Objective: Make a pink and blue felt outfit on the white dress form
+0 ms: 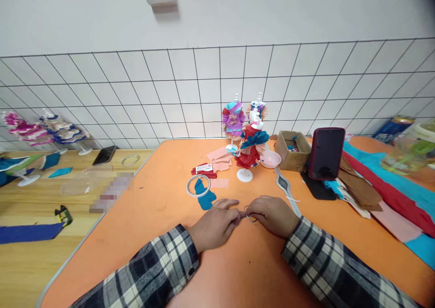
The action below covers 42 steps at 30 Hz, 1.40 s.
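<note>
My right hand [272, 212] is closed, its fingertips pinching what look like the thin metal loops of small scissors [251, 218], low over the orange table. My left hand [217, 224] meets it from the left, thumb and fingers closed near the same spot. Whatever lies between the left fingertips is too small and covered to name. Just beyond the left hand are teal crepe paper pieces [205, 201], partly under a roll of clear tape [198, 186]. Behind them lie pink paper strips [220, 159] and a red folded strip [204, 170] with a white label.
Small dress forms in paper dresses, one red and teal [251, 147], one purple [233, 119], stand at the back. Nearby are a pink bowl [271, 159], a cardboard box [292, 156], a propped phone [326, 154] and coloured paper strips [390, 185]. A wooden table [30, 267] adjoins left.
</note>
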Each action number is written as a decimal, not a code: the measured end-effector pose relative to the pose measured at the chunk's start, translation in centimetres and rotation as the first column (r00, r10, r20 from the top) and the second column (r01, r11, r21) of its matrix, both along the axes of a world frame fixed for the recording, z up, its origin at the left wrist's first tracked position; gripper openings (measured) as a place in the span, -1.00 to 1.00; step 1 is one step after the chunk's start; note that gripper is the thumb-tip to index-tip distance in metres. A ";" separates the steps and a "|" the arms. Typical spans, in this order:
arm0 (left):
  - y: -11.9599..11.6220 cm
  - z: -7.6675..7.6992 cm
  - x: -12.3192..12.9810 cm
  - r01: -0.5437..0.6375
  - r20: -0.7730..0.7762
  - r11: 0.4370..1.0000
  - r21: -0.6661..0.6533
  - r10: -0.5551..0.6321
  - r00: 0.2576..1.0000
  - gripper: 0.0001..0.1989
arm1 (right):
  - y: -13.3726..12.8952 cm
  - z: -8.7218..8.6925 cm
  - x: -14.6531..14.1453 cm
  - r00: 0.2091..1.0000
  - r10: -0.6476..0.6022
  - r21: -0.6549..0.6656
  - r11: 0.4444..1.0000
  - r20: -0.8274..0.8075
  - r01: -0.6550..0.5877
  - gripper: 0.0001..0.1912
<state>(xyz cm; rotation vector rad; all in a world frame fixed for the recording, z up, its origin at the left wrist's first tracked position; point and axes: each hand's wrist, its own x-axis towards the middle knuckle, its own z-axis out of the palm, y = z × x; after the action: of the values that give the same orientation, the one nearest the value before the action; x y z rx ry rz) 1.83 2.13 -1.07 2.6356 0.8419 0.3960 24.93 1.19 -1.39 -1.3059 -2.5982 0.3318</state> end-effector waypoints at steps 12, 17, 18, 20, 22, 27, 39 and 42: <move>0.5 -0.7 -0.1 -0.015 0.131 0.996 -0.093 0.027 0.991 -0.90 | -0.1 0.5 0.2 0.999 -0.019 -0.086 0.996 -0.025 0.017 -0.76; 0.6 -0.5 -0.2 -0.022 0.135 0.997 -0.070 0.031 0.990 -0.89 | -0.3 0.8 0.2 0.994 -0.098 -0.119 0.989 -0.056 0.091 -0.80; 0.6 -0.4 -0.2 -0.022 0.126 0.998 -0.059 0.030 0.992 -0.90 | -0.3 0.8 0.2 0.995 -0.085 -0.113 0.991 -0.061 0.077 -0.78; 0.5 -0.3 -0.2 -0.017 0.109 0.999 -0.041 0.021 0.994 -0.93 | -0.3 0.7 0.2 0.998 -0.023 -0.087 0.996 -0.060 0.018 -0.75; 0.5 -0.2 -0.2 -0.007 0.087 1.000 -0.030 0.010 0.996 -0.96 | -0.3 0.5 0.2 0.999 0.037 -0.061 0.997 -0.033 -0.039 -0.72; 0.4 0.1 -0.1 -0.006 0.022 1.000 -0.014 0.006 1.000 -0.95 | -0.6 0.6 -0.2 0.998 0.042 -0.032 0.999 0.049 -0.041 -0.72; 0.6 0.3 -0.3 -0.068 0.003 0.993 0.094 0.068 0.998 -0.91 | -0.9 1.5 -0.9 0.998 -0.026 -0.081 0.996 0.063 0.031 -0.81; 0.6 0.0 -0.3 -0.014 0.001 0.990 0.143 0.013 1.000 -0.81 | -0.9 1.7 -1.0 0.996 -0.041 -0.089 0.995 0.076 0.048 -0.82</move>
<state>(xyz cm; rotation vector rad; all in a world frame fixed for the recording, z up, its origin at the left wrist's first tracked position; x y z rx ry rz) 1.51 2.72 -1.11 2.7617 0.8615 0.4769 23.94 0.30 0.31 -1.4304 -2.6381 0.4050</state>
